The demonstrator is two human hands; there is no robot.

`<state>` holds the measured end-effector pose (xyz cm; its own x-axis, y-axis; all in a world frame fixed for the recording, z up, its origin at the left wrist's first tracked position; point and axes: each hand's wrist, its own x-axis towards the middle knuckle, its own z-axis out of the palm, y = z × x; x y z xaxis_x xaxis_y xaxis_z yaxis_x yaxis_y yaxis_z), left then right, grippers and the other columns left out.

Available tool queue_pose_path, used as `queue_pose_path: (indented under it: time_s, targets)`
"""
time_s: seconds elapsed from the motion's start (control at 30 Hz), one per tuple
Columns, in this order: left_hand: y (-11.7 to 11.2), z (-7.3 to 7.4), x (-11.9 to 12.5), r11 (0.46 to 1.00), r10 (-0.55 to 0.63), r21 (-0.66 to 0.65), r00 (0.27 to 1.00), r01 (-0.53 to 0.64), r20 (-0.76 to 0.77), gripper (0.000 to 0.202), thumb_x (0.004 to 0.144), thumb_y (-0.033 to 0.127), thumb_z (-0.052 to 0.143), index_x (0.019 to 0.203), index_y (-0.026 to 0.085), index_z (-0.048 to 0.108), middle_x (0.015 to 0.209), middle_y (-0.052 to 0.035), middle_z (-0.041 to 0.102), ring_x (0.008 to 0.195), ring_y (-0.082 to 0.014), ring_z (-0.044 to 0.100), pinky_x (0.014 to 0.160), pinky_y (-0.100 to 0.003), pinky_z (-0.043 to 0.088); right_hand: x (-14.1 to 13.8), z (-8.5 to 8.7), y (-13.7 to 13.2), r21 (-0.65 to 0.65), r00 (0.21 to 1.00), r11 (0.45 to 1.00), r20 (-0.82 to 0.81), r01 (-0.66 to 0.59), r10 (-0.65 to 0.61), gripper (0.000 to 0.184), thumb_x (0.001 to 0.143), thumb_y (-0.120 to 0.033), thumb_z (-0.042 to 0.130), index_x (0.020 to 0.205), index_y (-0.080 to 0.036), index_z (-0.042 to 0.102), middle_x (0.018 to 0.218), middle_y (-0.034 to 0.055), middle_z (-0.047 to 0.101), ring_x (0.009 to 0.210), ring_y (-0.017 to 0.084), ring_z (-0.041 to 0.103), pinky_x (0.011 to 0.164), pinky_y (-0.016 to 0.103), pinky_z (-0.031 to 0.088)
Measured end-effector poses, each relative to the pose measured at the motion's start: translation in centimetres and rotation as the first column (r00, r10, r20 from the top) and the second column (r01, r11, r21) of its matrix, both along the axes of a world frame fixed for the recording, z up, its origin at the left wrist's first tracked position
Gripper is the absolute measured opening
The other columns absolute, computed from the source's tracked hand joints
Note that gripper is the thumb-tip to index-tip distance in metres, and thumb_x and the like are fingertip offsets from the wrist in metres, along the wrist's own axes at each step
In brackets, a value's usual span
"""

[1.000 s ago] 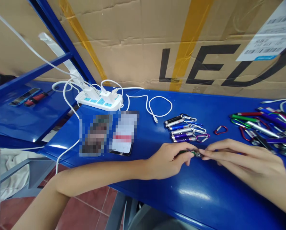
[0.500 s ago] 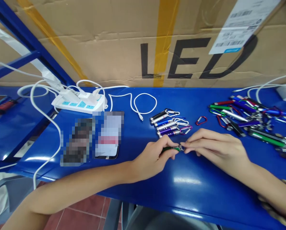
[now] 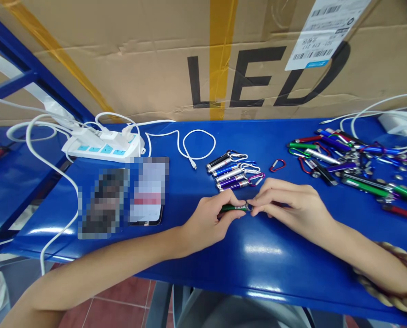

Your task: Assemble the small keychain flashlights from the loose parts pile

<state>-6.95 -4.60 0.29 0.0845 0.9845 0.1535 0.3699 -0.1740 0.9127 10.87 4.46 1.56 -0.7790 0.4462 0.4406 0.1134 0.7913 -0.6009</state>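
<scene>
My left hand (image 3: pixel 213 216) pinches a small green keychain flashlight (image 3: pixel 233 208) just above the blue table (image 3: pixel 275 259). My right hand (image 3: pixel 285 206) meets it from the right, fingertips pressed together at the flashlight's end on a small part I cannot make out. Just behind my hands lies a neat row of several finished keychain flashlights with carabiners (image 3: pixel 232 172). A loose red carabiner (image 3: pixel 277 165) lies to the right of that row.
A heap of flashlights and carabiners (image 3: pixel 357 168) covers the table's right side. Left of my hands lie two phones (image 3: pixel 148 191), a white power strip (image 3: pixel 101 145) with plugged chargers and a looped white cable (image 3: pixel 196 150). A large cardboard box (image 3: pixel 203 59) stands behind.
The view has swung to the right, so everything has slid left in the picture. Both hands keep pinching the green flashlight between them in the same spot on the table.
</scene>
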Motion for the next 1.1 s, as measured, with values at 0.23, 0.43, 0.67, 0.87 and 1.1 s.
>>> queue_pose_path:
  time_s: [0.23, 0.43, 0.67, 0.87, 1.1]
  targets:
    - [0.1, -0.3, -0.1, 0.986, 0.009, 0.167, 0.999, -0.003, -0.036, 0.008, 0.082, 0.009, 0.057, 0.076, 0.015, 0.057, 0.084, -0.004, 0.069, 0.081, -0.014, 0.065, 0.07, -0.023, 0.05, -0.9, 0.4, -0.7, -0.188, 0.99, 0.973, 0.049, 0.136, -0.129, 0.027, 0.077, -0.039, 0.064, 0.06, -0.019, 0.068, 0.056, 0.0001, 0.058, 0.047, 0.008, 0.049, 0.044, 0.02, 0.039]
    - [0.1, -0.3, 0.0, 0.979, 0.035, 0.201, 0.998, -0.024, -0.055, 0.009, 0.083, 0.011, 0.056, 0.076, 0.017, 0.057, 0.085, -0.0031, 0.07, 0.082, -0.0152, 0.065, 0.074, -0.026, 0.052, -1.4, 0.8, -1.1, -0.436, 0.963, 0.859, 0.156, 0.268, -0.221, 0.035, 0.068, -0.045, 0.068, 0.049, -0.017, 0.059, 0.048, -0.0016, 0.05, 0.041, 0.007, 0.042, 0.038, 0.019, 0.034]
    - [0.1, -0.1, 0.1, 0.984, 0.027, 0.179, 0.998, -0.018, -0.052, 0.007, 0.084, 0.012, 0.057, 0.088, 0.016, 0.061, 0.089, -0.0031, 0.07, 0.084, -0.0149, 0.065, 0.077, -0.025, 0.052, -1.3, 0.7, -0.6, -0.602, 0.96, 0.749, 0.212, 0.277, -0.185, 0.038, 0.061, -0.048, 0.072, 0.048, -0.016, 0.057, 0.04, -0.0029, 0.048, 0.037, 0.006, 0.042, 0.037, 0.017, 0.034]
    - [0.0, 0.5, 0.1, 0.995, -0.009, 0.094, 0.998, 0.015, -0.065, 0.021, 0.086, 0.014, 0.054, 0.106, 0.018, 0.061, 0.103, -0.0027, 0.069, 0.094, -0.0145, 0.064, 0.084, -0.024, 0.05, -1.1, 0.7, -0.5, -0.586, 0.959, 0.759, 0.205, 0.282, -0.198, 0.038, 0.06, -0.047, 0.073, 0.047, -0.016, 0.055, 0.041, -0.0029, 0.048, 0.039, 0.006, 0.041, 0.038, 0.017, 0.034]
    - [0.1, 0.6, 0.2, 0.998, -0.006, 0.069, 0.999, 0.009, -0.042, 0.021, 0.089, 0.013, 0.049, 0.105, 0.017, 0.061, 0.103, -0.0034, 0.069, 0.095, -0.0146, 0.063, 0.087, -0.024, 0.047, -1.1, 0.6, -0.7, -0.371, 0.962, 0.888, 0.127, 0.27, -0.24, 0.03, 0.07, -0.043, 0.069, 0.057, -0.016, 0.062, 0.052, -0.0016, 0.054, 0.042, 0.006, 0.045, 0.04, 0.018, 0.038]
